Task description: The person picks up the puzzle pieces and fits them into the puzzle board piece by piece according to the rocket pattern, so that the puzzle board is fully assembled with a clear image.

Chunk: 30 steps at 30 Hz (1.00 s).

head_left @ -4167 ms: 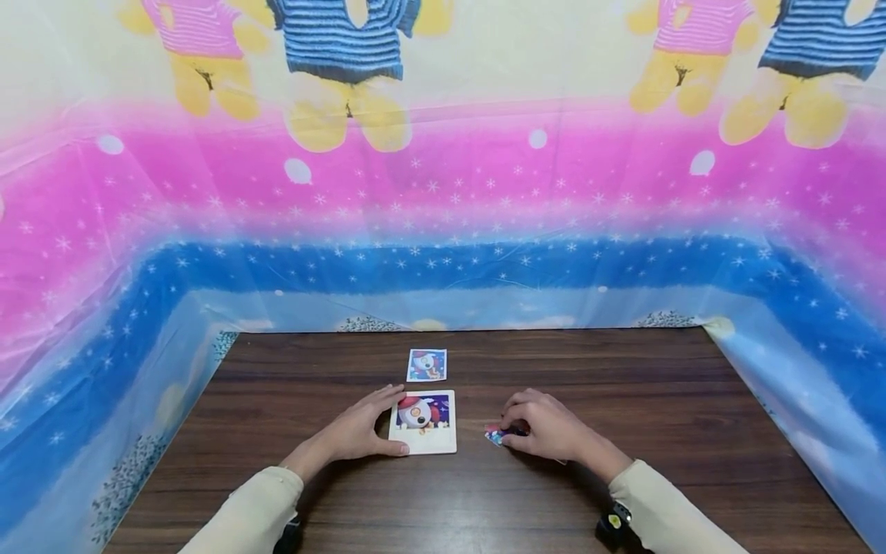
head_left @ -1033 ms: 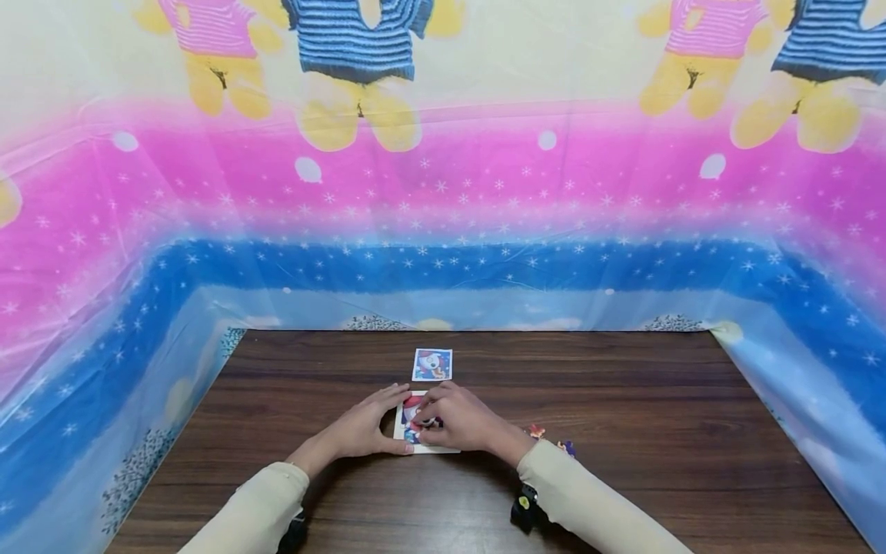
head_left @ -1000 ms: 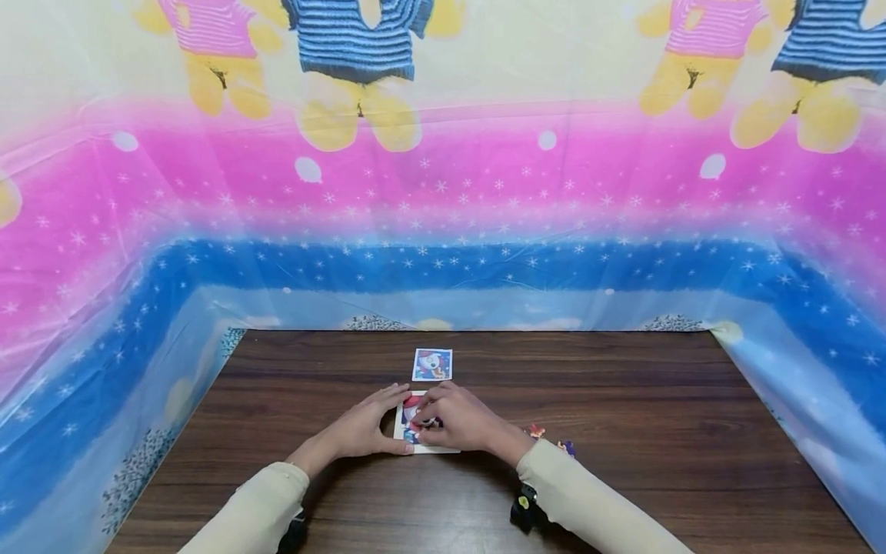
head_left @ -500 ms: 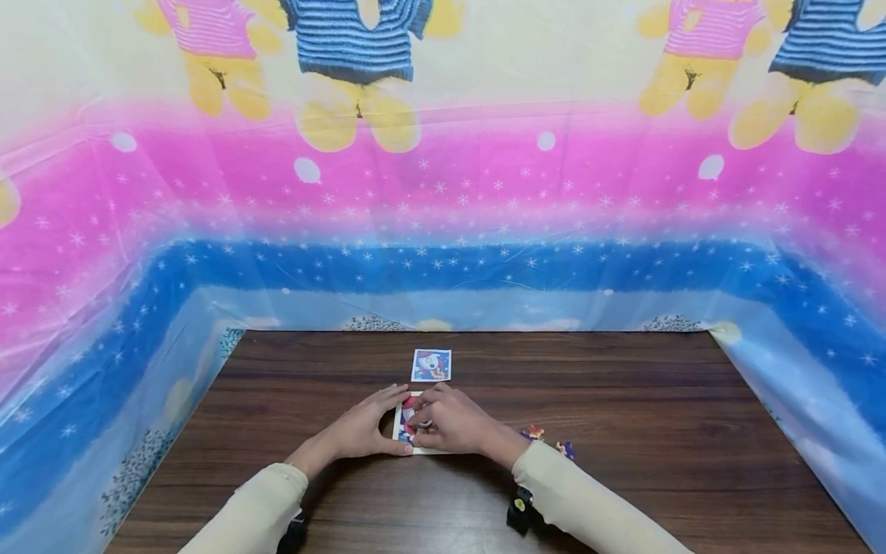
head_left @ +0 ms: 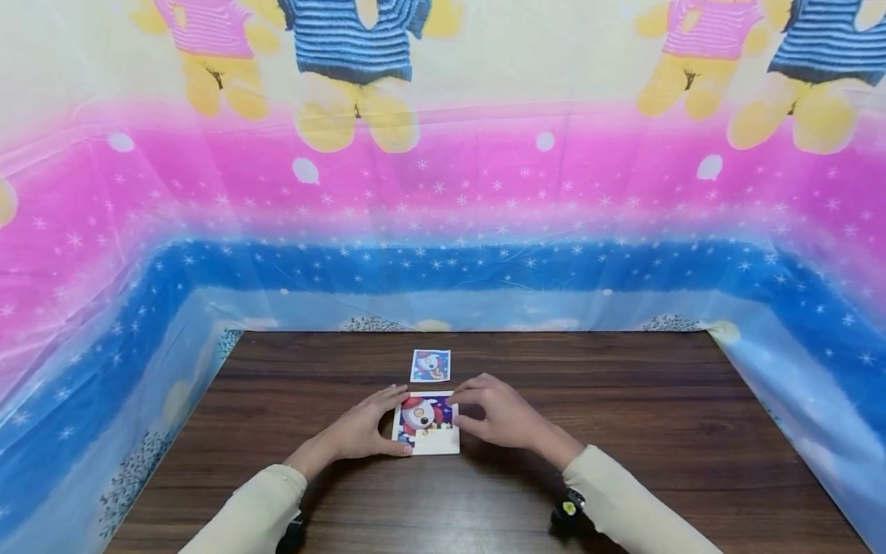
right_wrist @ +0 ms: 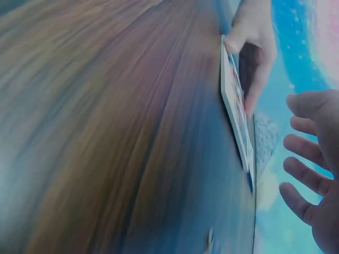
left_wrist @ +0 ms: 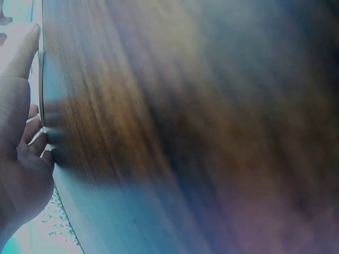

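A square white-framed jigsaw puzzle [head_left: 439, 442] lies flat on the dark wood table. Its upper half shows a white cartoon character in a red hat; a coloured piece [head_left: 407, 436] fills the lower left, and the lower right is bare white. My left hand [head_left: 356, 425] holds the frame from the left, thumb at the near corner and fingers at the far one. Just off the right edge, my right hand [head_left: 501, 413] hovers with its fingers spread and nothing held, as the right wrist view confirms. Behind the puzzle lies a printed picture card [head_left: 431, 366] of the same character.
In the right wrist view a small loose piece [right_wrist: 210, 241] sits on the table; the right forearm hides that area in the head view. A patterned cloth [head_left: 443, 265] rises as a backdrop along the table's far and side edges.
My right hand has carried a piece from the right into the puzzle's lower left, pressed there, let go and drawn back right. The left hand stays on the frame.
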Motion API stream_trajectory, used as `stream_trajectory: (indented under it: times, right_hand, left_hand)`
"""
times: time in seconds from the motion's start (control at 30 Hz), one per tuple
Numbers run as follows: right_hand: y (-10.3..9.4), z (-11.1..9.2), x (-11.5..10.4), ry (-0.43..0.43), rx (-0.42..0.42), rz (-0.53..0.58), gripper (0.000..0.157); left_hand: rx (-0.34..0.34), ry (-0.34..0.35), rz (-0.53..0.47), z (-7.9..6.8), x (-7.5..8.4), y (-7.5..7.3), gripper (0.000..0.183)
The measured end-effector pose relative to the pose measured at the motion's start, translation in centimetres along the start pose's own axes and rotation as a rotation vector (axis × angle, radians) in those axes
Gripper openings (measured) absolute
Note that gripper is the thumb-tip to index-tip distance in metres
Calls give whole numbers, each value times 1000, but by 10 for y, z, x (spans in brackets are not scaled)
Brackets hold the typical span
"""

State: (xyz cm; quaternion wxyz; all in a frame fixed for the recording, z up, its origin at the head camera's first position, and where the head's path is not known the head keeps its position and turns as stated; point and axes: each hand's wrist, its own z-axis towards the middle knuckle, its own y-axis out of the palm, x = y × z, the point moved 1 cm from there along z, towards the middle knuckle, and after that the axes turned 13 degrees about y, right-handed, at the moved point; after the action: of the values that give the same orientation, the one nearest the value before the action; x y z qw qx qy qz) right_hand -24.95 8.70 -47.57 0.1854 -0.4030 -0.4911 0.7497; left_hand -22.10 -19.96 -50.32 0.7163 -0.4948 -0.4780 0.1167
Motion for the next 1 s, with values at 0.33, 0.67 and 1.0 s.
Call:
stream_trajectory:
  times: [0.33, 0.67, 1.0]
  right_hand:
    - [-24, -42, 44, 75, 79, -3, 35]
    - [-36, -73, 81, 97, 81, -37, 36]
    - [-35, -77, 93, 103, -36, -53, 32]
  left_hand:
    - [5, 3, 2, -1, 1, 0, 99]
    - [6, 10, -10, -1, 2, 0, 99]
    - [11, 10, -2, -2, 0, 1, 99]
